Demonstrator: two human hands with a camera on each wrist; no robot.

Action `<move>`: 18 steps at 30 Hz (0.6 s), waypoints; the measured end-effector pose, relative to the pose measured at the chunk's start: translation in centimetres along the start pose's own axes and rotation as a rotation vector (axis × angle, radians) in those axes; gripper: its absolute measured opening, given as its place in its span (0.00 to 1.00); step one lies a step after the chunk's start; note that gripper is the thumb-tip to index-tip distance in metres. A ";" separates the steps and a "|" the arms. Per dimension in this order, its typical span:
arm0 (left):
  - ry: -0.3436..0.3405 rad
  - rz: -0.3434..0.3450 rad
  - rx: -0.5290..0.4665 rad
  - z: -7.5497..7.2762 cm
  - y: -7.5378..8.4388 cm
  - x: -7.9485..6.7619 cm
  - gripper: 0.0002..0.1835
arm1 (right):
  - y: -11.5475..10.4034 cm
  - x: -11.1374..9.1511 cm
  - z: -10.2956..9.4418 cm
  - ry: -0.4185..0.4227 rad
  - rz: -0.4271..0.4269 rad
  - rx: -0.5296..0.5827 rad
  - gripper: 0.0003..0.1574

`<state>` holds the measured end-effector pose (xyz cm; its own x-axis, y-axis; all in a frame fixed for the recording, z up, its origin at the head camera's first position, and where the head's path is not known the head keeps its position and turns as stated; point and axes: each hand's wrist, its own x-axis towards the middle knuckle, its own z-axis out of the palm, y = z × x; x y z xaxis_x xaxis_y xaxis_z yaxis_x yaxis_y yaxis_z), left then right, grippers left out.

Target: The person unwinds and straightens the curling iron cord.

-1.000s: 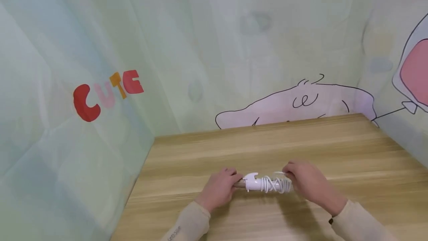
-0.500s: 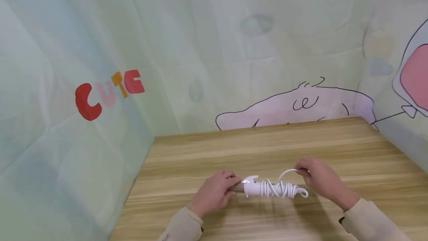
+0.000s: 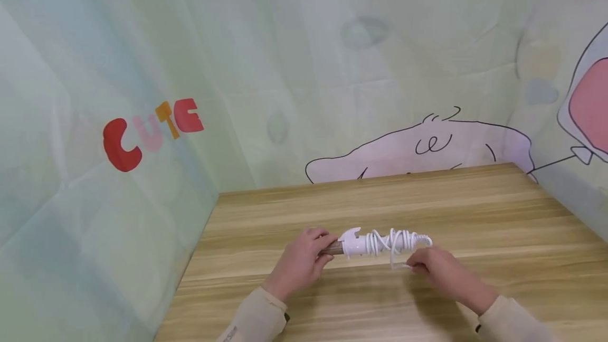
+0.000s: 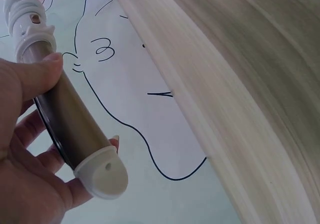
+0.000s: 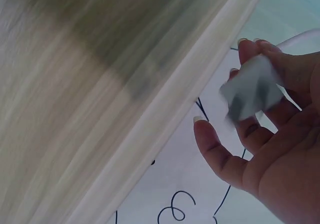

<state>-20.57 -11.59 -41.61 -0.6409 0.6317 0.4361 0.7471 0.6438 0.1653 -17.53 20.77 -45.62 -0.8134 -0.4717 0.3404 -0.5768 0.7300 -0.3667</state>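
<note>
A curling iron (image 3: 353, 245) is held sideways above the table, its white handle toward the right. My left hand (image 3: 301, 263) grips the brown barrel (image 4: 75, 119), thumb on top and fingers beneath; the white tip (image 4: 102, 173) sticks out past the fingers in the left wrist view. White cord (image 3: 404, 240) is wound in crossing loops around the handle. From these loops a loose stretch runs down to my right hand (image 3: 442, 273), which pinches the cord near its end. A blurred white plug (image 5: 252, 88) sits among the right fingers in the right wrist view.
The wood-grain table (image 3: 266, 215) lies beneath both hands. A pale printed curtain (image 3: 285, 94) with cartoon drawings and coloured letters hangs behind the table and along its sides.
My right hand has carried the loose cord from the handle's far side over to its near side. The curling iron in my left hand has shifted slightly away from me.
</note>
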 end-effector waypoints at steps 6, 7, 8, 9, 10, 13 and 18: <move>0.034 -0.013 0.025 -0.5 0.2 0.9 0.18 | -0.9 0.1 0.7 -0.020 -0.039 0.049 0.12; 0.031 -0.019 0.032 -0.5 0.2 0.9 0.18 | -1.0 0.0 0.8 -0.018 -0.048 0.057 0.12; 0.027 -0.023 0.041 -0.6 0.2 1.0 0.18 | -1.1 0.0 1.0 -0.012 -0.063 0.063 0.13; 0.021 -0.028 0.052 -0.6 0.2 1.0 0.18 | -1.2 -0.1 1.1 0.001 -0.082 0.066 0.13; 0.017 -0.031 0.057 -0.6 0.2 1.0 0.18 | -1.3 -0.2 1.3 0.016 -0.102 0.069 0.14; 0.013 -0.036 0.075 -0.6 0.4 1.0 0.18 | -1.8 -0.5 1.8 0.062 -0.152 0.093 0.16; 0.017 -0.035 0.107 -0.7 0.6 1.2 0.17 | -3.0 -0.4 2.3 0.026 -0.026 0.320 0.06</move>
<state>-20.75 -10.76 -40.40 -0.6623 0.6014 0.4468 0.7009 0.7081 0.0859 -15.61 17.61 -46.69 -0.7985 -0.4722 0.3732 -0.5948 0.5236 -0.6100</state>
